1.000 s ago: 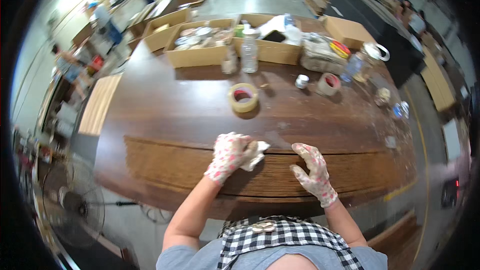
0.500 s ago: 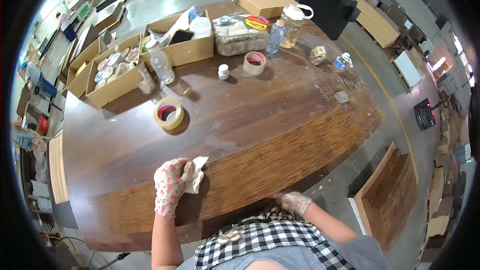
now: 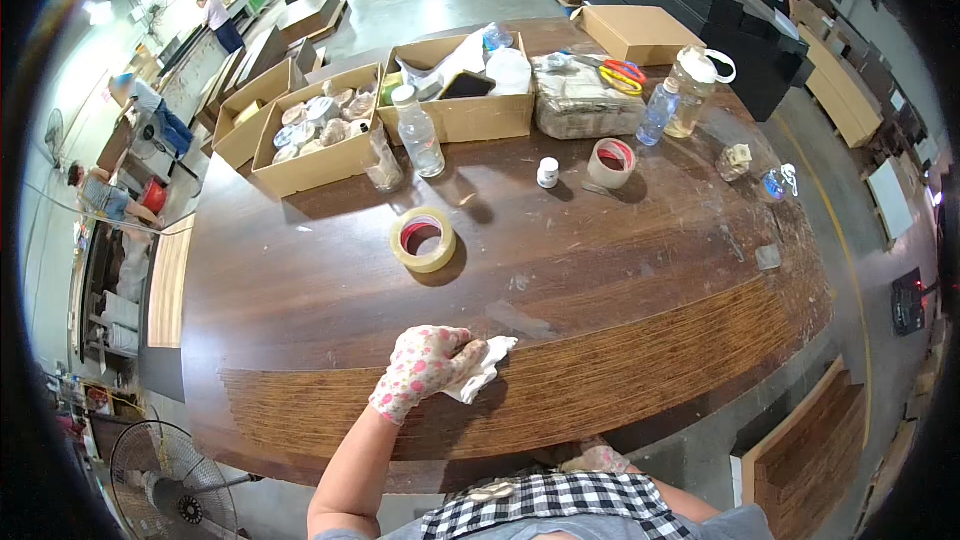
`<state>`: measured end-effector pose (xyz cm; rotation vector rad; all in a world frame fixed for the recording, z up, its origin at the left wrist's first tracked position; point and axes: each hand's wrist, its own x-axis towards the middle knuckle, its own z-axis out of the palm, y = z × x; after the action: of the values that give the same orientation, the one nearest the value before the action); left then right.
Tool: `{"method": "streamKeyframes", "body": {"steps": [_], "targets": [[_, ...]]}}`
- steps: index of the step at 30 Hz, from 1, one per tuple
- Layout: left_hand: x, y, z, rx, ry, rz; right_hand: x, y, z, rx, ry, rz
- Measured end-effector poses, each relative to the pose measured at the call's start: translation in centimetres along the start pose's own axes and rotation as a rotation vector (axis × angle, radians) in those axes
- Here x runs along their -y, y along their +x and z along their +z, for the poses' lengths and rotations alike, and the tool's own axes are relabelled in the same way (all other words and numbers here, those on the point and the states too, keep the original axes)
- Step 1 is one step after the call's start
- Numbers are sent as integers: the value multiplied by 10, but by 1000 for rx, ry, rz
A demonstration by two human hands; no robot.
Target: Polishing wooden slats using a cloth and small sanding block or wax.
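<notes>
My left hand (image 3: 425, 372), in a white glove with pink flowers, is closed on a crumpled white cloth (image 3: 481, 370). It presses the cloth to a long brown wood-grain board (image 3: 600, 365) lying along the near side of the table. Low at the board's front edge is my right hand (image 3: 597, 457), in a similar glove. Its fingers are partly hidden and dark, so their grip does not show. A roll of clear tape (image 3: 446, 258) lies beyond my left hand.
Farther back stand cardboard boxes (image 3: 455, 120) of odds and ends, a clear bottle (image 3: 420, 140), a small white bottle (image 3: 548, 173), another tape roll (image 3: 611, 183), scissors (image 3: 622, 78) and a jug (image 3: 690, 100). A floor fan (image 3: 180, 490) stands at lower left. Other people work far off.
The whole view has swung left, so the table sits farther right in it. My left hand keeps the cloth at much the same place. My right hand has shifted left and closer to my body.
</notes>
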<state>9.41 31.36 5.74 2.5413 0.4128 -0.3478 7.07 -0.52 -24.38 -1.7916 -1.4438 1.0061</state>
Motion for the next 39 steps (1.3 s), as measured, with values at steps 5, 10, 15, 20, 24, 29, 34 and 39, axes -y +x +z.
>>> {"method": "streamKeyframes", "body": {"steps": [5, 10, 15, 20, 24, 29, 34, 39], "targets": [[13, 18, 5, -109, 70, 23, 7, 12, -6, -135, 177, -46], [10, 33, 21, -484, 262, 108, 75, 70, -72, -263, 1061, 172], [7, 41, 26, -621, 159, 56, 126, 90, -124, -390, 1809, 538], [13, 49, 26, -636, 116, 105, 140, 65, -182, 267, 742, 204], [21, 49, 24, -546, 100, 21, 226, 101, -295, 526, 855, 261], [15, 50, 9, -419, 38, -42, 230, 226, -356, 36, 351, -104], [10, 65, 34, -385, -72, -72, 146, 321, -320, 171, -958, -304], [5, 48, 20, -455, -42, 78, 122, 318, -334, -64, -866, -243]]}}
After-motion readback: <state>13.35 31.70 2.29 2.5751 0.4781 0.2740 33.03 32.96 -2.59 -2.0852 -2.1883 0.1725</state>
